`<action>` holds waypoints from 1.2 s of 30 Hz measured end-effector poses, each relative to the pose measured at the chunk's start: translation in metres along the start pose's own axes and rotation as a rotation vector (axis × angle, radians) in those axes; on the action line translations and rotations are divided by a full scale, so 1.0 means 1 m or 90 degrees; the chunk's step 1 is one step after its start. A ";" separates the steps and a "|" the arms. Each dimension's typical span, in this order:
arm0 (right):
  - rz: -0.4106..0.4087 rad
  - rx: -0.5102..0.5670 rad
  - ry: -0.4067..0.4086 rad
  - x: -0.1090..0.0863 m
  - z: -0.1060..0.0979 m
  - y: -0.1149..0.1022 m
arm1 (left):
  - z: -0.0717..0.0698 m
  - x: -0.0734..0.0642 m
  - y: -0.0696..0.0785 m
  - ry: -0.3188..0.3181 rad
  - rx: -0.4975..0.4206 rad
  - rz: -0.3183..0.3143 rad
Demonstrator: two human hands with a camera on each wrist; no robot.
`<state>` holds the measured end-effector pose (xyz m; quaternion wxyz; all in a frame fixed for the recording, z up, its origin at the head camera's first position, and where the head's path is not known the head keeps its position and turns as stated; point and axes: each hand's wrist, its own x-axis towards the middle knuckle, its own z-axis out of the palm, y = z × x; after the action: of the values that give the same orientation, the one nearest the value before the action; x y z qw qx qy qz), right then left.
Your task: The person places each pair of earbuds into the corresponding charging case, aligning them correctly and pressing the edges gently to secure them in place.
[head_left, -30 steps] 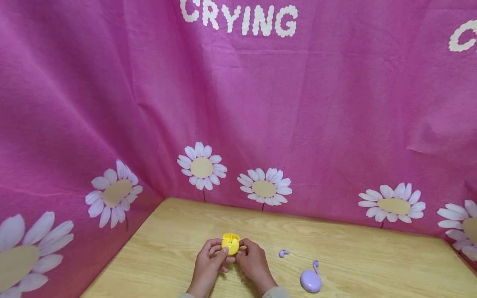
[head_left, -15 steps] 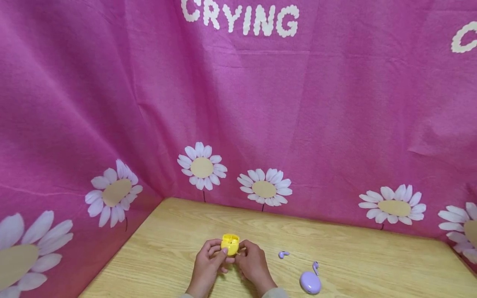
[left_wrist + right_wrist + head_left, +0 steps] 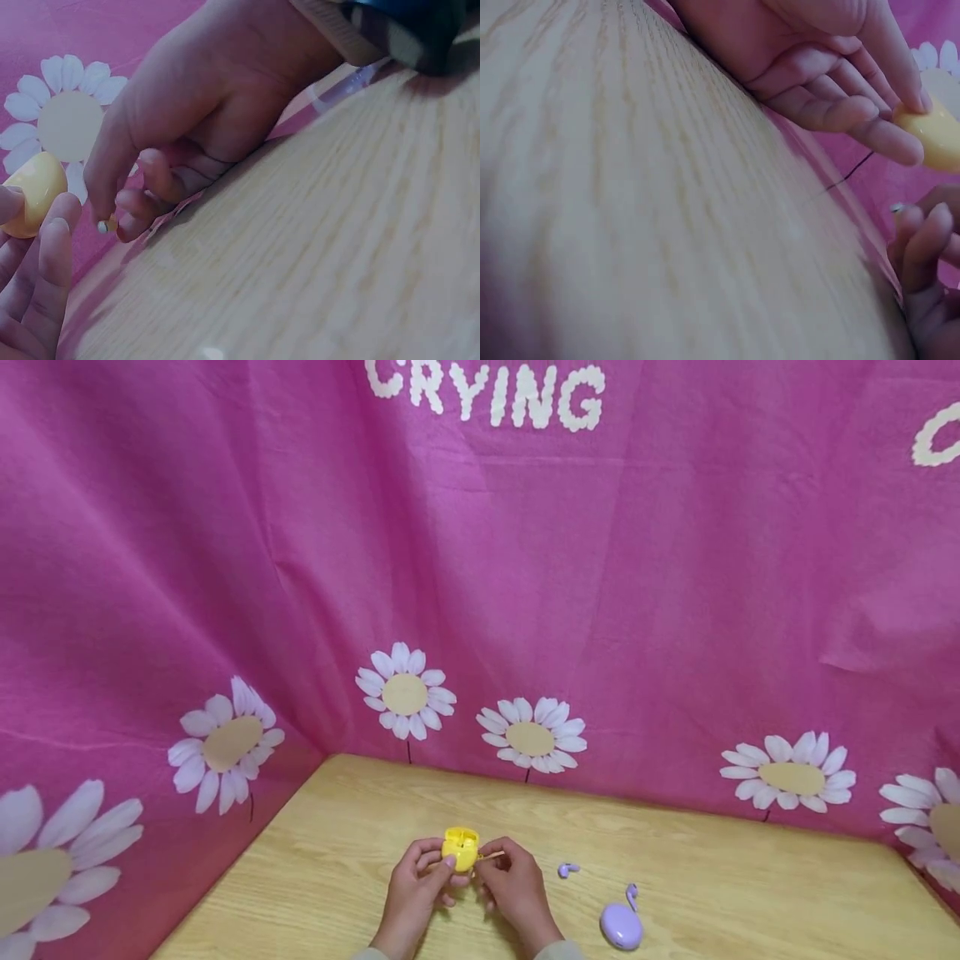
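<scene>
A yellow earbud case (image 3: 460, 857) with its lid raised is gripped in my left hand (image 3: 412, 889), the thumb on its front. In the left wrist view the case (image 3: 41, 191) appears at the left edge. My right hand (image 3: 517, 893), just right of the case, pinches a slim yellow earbud (image 3: 492, 856) between thumb and fingers. Only the earbud's small metallic-looking tip (image 3: 897, 208) shows in the right wrist view; fingers hide most of it. Both hands are a little above the table.
On the wooden table (image 3: 360, 810), right of my hands, lie a lilac earbud (image 3: 567, 870), a second lilac earbud (image 3: 632, 897) and a closed round lilac case (image 3: 622, 927). A pink cloth (image 3: 637, 610) printed with daisies borders the table's back and left.
My right hand has shifted slightly rightward from the yellow case, and the yellow earbud now shows between them. My left hand keeps its grip. The lilac things have stayed put.
</scene>
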<state>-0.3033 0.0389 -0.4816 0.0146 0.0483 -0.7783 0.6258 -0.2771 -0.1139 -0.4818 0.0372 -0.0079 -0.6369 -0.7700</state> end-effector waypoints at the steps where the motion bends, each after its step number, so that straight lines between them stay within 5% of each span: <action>1: 0.007 0.016 0.004 -0.001 -0.001 0.001 | 0.000 0.000 0.000 -0.002 0.000 0.000; 12: 0.023 0.096 -0.034 -0.015 -0.014 -0.002 | 0.004 0.000 -0.001 0.001 0.009 0.015; 27: 0.029 0.254 0.025 -0.017 -0.010 -0.001 | -0.001 -0.005 -0.001 -0.014 0.012 0.004; 36: 0.031 0.259 0.036 -0.014 -0.011 -0.003 | -0.001 -0.002 -0.002 -0.022 0.007 0.011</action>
<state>-0.2900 0.0502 -0.4778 0.0111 0.0138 -0.6363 0.7713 -0.2748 -0.1139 -0.4841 0.0325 -0.0265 -0.6416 -0.7659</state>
